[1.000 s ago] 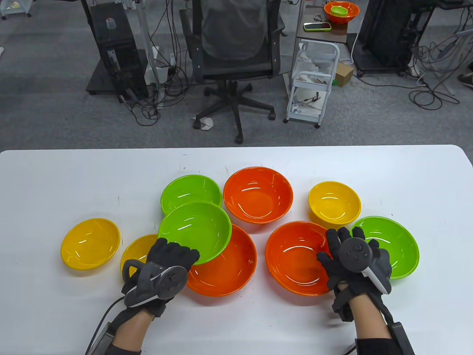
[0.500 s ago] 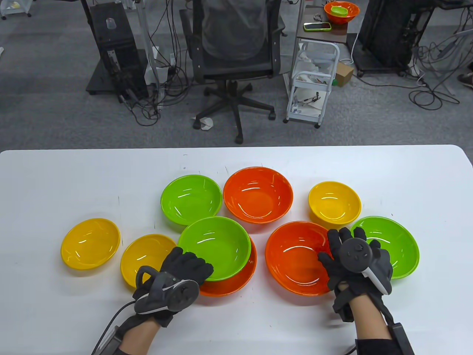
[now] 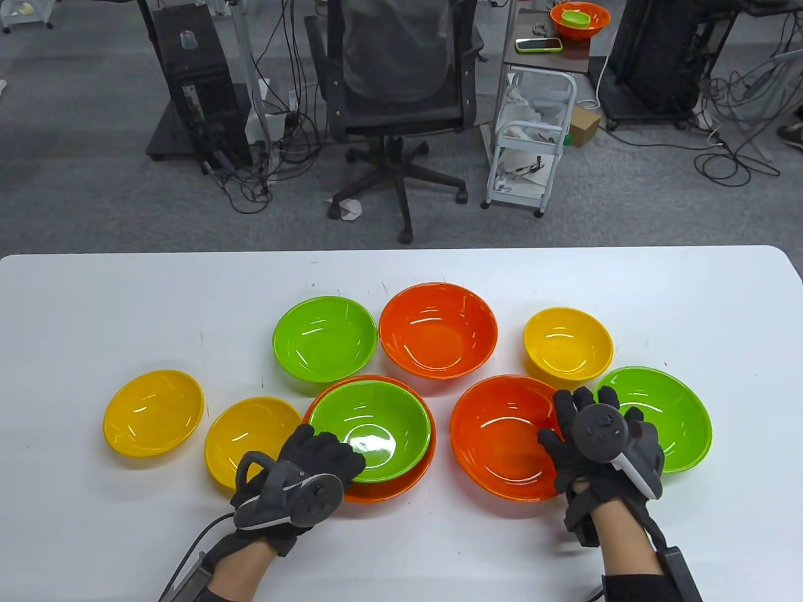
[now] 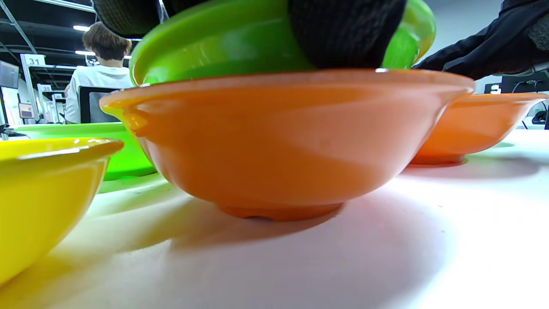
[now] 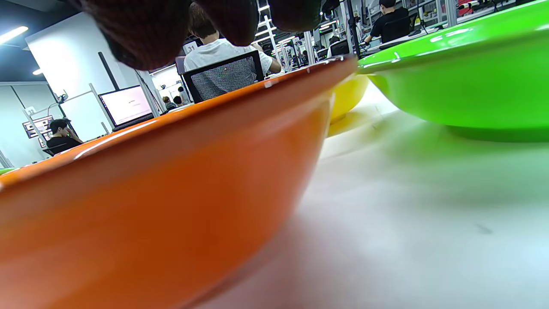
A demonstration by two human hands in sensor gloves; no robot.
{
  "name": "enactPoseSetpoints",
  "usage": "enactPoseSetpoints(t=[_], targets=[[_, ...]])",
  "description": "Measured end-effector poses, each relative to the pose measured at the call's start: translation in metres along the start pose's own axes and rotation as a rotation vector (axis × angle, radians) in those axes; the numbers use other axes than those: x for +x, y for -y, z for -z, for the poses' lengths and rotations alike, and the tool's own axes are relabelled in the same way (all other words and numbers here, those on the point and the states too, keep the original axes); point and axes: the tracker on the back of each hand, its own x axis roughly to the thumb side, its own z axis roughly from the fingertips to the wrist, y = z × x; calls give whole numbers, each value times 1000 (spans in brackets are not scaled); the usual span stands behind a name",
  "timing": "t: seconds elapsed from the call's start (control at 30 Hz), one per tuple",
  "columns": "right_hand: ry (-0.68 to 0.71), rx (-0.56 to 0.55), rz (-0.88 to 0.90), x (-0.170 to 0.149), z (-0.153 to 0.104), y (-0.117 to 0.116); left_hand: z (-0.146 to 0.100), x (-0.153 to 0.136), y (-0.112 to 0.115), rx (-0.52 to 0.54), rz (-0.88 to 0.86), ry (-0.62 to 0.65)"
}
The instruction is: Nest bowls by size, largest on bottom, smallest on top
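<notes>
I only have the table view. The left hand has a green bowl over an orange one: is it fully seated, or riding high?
Observer: In the left wrist view the green bowl stands above the rim of the orange bowl, with the left hand gripping its near edge.
Operator: Is that orange bowl flat on the table?
Observer: Yes, its foot rests on the table.
Operator: And the right hand?
Observer: The right hand has fingertips above the near rim of the other orange bowl; whether they touch it, I cannot tell.
</notes>
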Motion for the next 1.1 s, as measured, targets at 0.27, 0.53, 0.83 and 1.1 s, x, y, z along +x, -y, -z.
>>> enactPoseSetpoints(t=[0.27,0.53,0.83,1.1], targets=[[-1,1,1,0,0,0,1,2,2,-25,-32,0],[-2,3,6,-1,0,-1,2,1,6,-72,-102,6],[10,14,25,-1,0,-1,5,1,11,-131,-158,33],[5,11,41,-3,0,-1,3,-2,5,-81,-170,13]])
